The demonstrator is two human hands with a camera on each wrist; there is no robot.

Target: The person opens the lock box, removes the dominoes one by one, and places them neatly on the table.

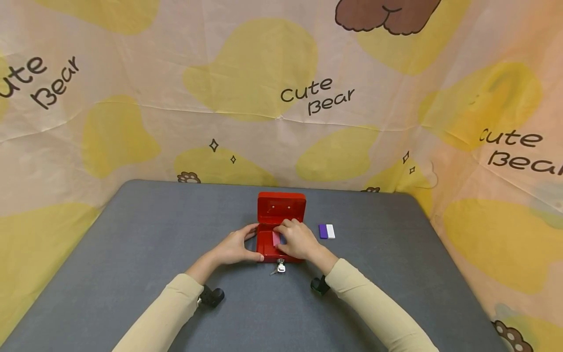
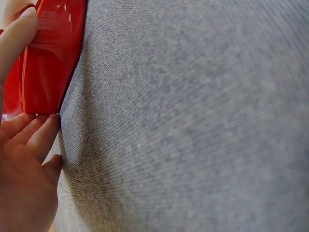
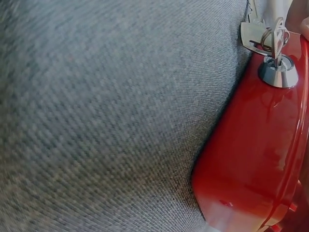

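Note:
A red metal cash box (image 1: 266,248) stands on the table with its lid (image 1: 281,208) raised. A key ring with keys (image 1: 281,267) hangs from the lock (image 3: 279,72) on its front. My left hand (image 1: 235,247) holds the box's left side, thumb at the front corner and fingers towards the back; the left wrist view shows its fingertips (image 2: 46,125) against the red wall. My right hand (image 1: 299,239) reaches inside the box and pinches a small pink flat block (image 1: 276,238) between thumb and fingers. The hand covers part of the block and the box's right half.
A small purple-and-white block (image 1: 327,231) lies on the grey cloth-covered table (image 1: 374,254), right of the box. A printed fabric backdrop (image 1: 264,73) rises along the table's back and sides. Each wrist carries a black camera mount (image 1: 212,296).

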